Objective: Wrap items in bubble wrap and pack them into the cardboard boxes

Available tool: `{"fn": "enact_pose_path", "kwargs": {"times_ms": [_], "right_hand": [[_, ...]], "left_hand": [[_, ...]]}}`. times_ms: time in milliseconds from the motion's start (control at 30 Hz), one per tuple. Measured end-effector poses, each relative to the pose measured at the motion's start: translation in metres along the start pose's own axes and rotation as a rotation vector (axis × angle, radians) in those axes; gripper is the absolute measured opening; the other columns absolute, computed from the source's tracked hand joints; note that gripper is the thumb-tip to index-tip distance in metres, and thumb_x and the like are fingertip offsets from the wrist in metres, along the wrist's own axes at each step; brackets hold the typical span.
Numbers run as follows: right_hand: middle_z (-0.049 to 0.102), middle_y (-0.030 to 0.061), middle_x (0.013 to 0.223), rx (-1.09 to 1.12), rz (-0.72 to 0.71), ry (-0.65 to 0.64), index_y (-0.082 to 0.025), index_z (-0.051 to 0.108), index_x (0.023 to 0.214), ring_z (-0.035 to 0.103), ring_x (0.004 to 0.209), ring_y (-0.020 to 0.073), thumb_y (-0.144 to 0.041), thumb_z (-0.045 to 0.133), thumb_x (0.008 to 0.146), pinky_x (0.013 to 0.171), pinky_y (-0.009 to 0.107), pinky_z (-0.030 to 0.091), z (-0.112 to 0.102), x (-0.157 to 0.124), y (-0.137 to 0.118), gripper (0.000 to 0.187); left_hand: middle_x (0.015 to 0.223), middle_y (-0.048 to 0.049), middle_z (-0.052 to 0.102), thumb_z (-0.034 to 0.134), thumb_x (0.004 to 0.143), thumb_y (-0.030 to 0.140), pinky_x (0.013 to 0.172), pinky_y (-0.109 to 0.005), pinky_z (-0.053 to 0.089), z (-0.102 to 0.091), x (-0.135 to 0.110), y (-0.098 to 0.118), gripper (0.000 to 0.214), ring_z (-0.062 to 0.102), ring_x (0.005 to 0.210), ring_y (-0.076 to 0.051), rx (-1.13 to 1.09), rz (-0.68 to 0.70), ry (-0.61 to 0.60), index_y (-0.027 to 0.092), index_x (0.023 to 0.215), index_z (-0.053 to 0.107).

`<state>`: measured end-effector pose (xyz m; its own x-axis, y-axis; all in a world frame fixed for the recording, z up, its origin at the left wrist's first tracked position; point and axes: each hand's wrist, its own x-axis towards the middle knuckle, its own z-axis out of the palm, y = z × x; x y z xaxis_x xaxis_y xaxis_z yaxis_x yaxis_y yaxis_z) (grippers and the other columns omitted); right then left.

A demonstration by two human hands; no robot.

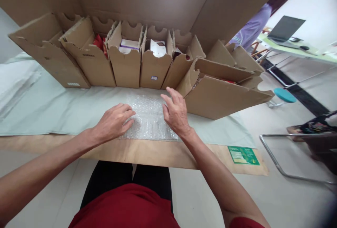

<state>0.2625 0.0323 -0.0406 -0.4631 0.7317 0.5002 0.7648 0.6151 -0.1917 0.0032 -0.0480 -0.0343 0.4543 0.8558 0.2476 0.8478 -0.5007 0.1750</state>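
Observation:
A clear sheet of bubble wrap (147, 124) lies flat on the pale green cloth (71, 112), close to the table's front edge. My left hand (113, 119) is over the sheet's left side, fingers a little bent and thumb apart, with nothing in its grasp. Over the right side, my right hand (176, 112) has its fingers spread and raised, also holding nothing. Whether either hand touches the sheet, I cannot tell.
Several open cardboard bins (125, 68) stand in a curve behind the sheet, some with white or red items inside. One bin (223, 94) reaches forward at right. A green card (243, 155) lies on the wooden edge (147, 152). White sheets (15, 84) lie at far left.

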Motion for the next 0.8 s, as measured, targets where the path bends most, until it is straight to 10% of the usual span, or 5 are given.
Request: {"fn": "enact_pose_path", "kwargs": {"times_ms": [167,333,533,800], "right_hand": [[0.050,0.0163,0.159,0.010,0.074,-0.356,-0.019,0.059,0.145,0.043,0.148,0.0345,-0.032,0.053,0.103,0.116,0.053,0.040,0.018,-0.033,-0.008,0.045],[0.041,0.0156,0.166,-0.010,0.099,-0.452,-0.018,0.052,0.154,0.033,0.156,0.0332,-0.037,0.050,0.106,0.124,0.053,0.030,0.017,-0.041,-0.012,0.052],[0.036,0.0180,0.168,0.018,0.089,-0.513,-0.016,0.050,0.156,0.030,0.157,0.0355,-0.040,0.052,0.106,0.127,0.053,0.026,0.007,-0.036,-0.020,0.056],[0.040,0.0172,0.166,-0.021,0.110,-0.511,-0.018,0.051,0.155,0.032,0.156,0.0348,-0.037,0.052,0.106,0.125,0.056,0.027,0.009,-0.040,-0.037,0.052]], "left_hand": [[0.152,-0.0228,0.054,0.058,0.094,0.033,0.109,-0.058,0.045,0.025,0.033,-0.012,0.042,0.048,0.142,-0.041,0.011,-0.143,-0.093,0.015,0.131,0.066],[0.162,-0.0174,0.047,0.049,0.100,0.043,0.120,-0.060,0.031,0.036,0.019,-0.025,0.051,0.039,0.151,-0.038,-0.017,-0.172,-0.135,0.020,0.145,0.057],[0.109,-0.0159,0.075,0.053,0.095,0.047,0.092,-0.052,0.050,0.019,-0.013,-0.044,0.035,0.066,0.106,-0.036,0.062,-0.432,0.052,0.021,0.104,0.075],[0.076,-0.0067,0.075,0.059,0.081,0.025,0.067,-0.037,0.047,0.026,0.022,-0.022,0.018,0.067,0.076,-0.026,-0.015,-0.468,0.009,0.023,0.065,0.066]]}}
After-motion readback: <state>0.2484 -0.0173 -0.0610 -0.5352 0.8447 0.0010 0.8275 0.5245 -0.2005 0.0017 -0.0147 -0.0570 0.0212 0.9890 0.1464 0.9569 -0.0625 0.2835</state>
